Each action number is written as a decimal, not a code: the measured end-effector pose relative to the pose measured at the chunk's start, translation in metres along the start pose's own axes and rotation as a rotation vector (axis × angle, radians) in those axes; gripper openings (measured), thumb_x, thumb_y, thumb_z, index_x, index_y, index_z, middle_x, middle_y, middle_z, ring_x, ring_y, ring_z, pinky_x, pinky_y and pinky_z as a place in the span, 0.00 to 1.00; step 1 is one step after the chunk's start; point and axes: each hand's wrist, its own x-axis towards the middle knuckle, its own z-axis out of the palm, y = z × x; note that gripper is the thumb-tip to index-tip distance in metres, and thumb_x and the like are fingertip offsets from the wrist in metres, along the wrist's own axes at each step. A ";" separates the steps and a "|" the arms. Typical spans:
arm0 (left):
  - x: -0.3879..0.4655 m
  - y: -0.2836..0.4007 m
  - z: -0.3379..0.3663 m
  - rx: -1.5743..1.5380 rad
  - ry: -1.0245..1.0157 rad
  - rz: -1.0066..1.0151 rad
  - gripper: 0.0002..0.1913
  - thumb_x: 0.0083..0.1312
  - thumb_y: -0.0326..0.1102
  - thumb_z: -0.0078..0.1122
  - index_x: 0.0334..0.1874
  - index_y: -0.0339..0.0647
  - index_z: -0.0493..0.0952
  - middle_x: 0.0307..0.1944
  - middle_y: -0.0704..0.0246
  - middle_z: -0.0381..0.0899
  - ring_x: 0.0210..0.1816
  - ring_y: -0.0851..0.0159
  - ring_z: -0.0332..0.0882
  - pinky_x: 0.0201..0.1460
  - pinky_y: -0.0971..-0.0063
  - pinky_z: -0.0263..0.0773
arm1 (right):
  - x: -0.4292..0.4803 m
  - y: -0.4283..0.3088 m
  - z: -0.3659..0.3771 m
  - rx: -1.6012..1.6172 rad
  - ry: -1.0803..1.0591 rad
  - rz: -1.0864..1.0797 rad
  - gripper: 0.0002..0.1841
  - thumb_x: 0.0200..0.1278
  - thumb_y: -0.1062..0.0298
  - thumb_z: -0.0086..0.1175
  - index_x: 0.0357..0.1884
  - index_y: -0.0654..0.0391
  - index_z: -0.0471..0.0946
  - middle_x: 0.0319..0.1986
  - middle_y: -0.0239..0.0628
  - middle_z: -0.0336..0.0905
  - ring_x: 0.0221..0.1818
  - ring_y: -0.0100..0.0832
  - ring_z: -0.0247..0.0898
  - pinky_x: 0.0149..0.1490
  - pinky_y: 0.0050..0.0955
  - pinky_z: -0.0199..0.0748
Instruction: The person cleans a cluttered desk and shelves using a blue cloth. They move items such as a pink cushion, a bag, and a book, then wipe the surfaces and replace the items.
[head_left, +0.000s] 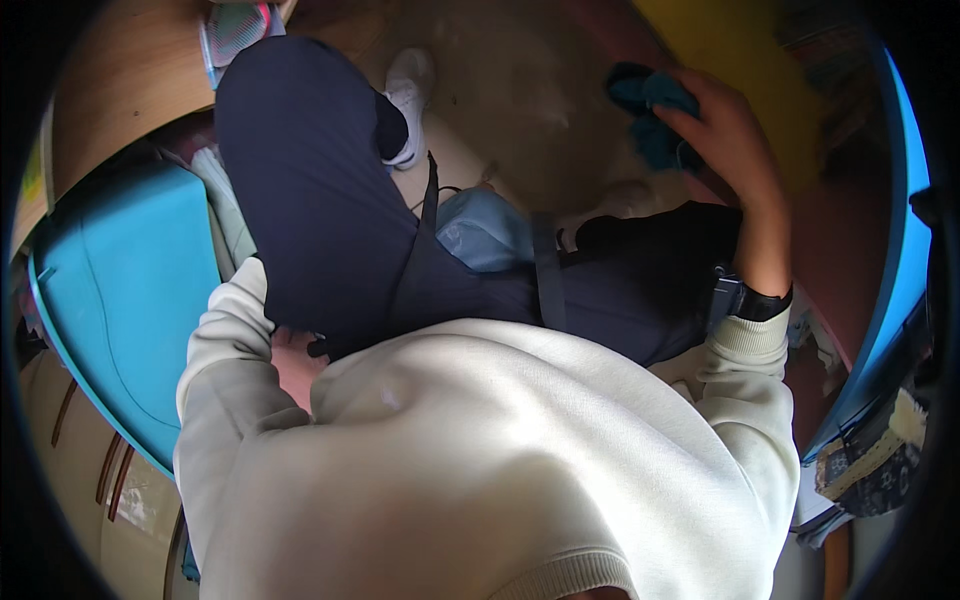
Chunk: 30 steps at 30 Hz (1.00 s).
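My right hand (720, 124) is stretched out to the upper right, with thumb and fingers closed on a crumpled teal cloth (664, 112). The cloth hangs above the dim floor, in front of a dark yellow surface (709, 45). A black device (726, 292) is strapped to my right wrist. My left hand is out of view: its cream sleeve (240, 300) runs down beside my bent left leg (315, 172), which hides it. Between my legs lies a light blue object (484, 229), perhaps fabric; its kind is unclear.
On the left are a wooden tabletop (127, 82) and a turquoise panel (135, 300). A blue panel edge (904, 217) curves along the right. Dark patterned fabric with lace trim (874, 457) hangs at lower right. My white shoe (409, 105) rests on the floor (502, 97).
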 end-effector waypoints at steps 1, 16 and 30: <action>-0.010 -0.008 -0.006 -0.010 -0.004 0.000 0.21 0.74 0.34 0.56 0.67 0.36 0.74 0.58 0.62 0.81 0.57 0.64 0.77 0.60 0.71 0.72 | -0.003 0.000 -0.002 -0.039 0.026 -0.044 0.20 0.63 0.64 0.64 0.55 0.62 0.79 0.39 0.50 0.84 0.42 0.43 0.83 0.49 0.34 0.77; -0.311 0.057 -0.127 -0.646 0.694 0.350 0.27 0.72 0.31 0.61 0.72 0.36 0.69 0.65 0.62 0.77 0.64 0.65 0.74 0.67 0.70 0.70 | -0.026 0.099 0.023 -0.221 -0.164 0.230 0.28 0.59 0.48 0.67 0.53 0.60 0.82 0.49 0.50 0.85 0.52 0.46 0.81 0.57 0.43 0.76; -0.326 0.282 -0.251 -0.223 0.742 1.130 0.41 0.60 0.33 0.73 0.76 0.40 0.63 0.67 0.60 0.75 0.66 0.57 0.74 0.67 0.65 0.70 | -0.038 -0.168 -0.032 1.137 0.367 -0.448 0.10 0.75 0.67 0.56 0.52 0.59 0.78 0.38 0.21 0.74 0.42 0.17 0.68 0.50 0.20 0.69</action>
